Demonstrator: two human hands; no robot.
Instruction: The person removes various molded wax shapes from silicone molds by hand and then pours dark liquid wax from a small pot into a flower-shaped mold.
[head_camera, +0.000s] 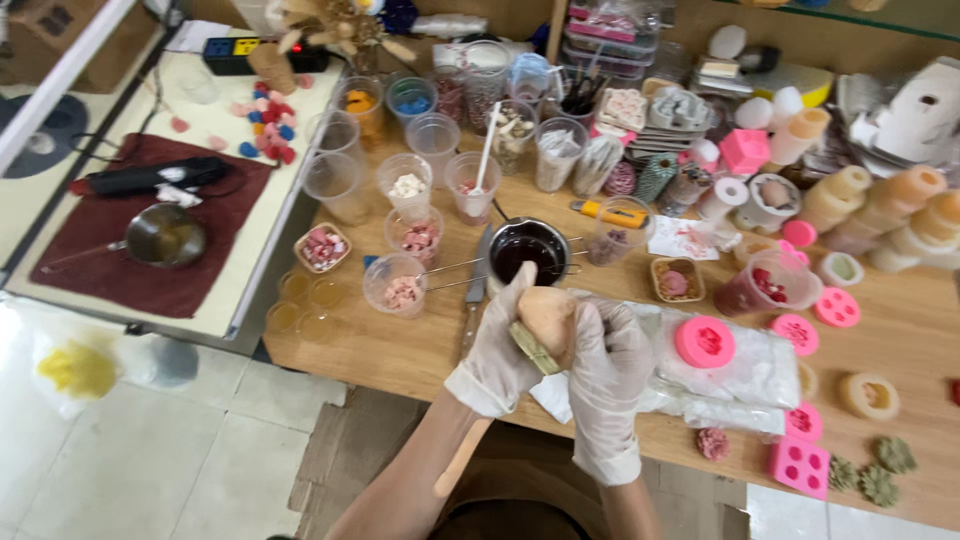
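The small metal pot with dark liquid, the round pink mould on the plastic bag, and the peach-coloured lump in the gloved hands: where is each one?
Metal pot (528, 252), head view, on its dark liquid.
Round pink mould (705, 342), head view, on its top face.
Peach-coloured lump (545, 312), head view, on its rounded upper side.

A long wooden surface (930, 330) is running across the room over pale floor tiles (150, 470); a lower cream counter (240, 230) is standing just beside it at left, carrying a maroon cloth (100, 260), while even light is falling throughout
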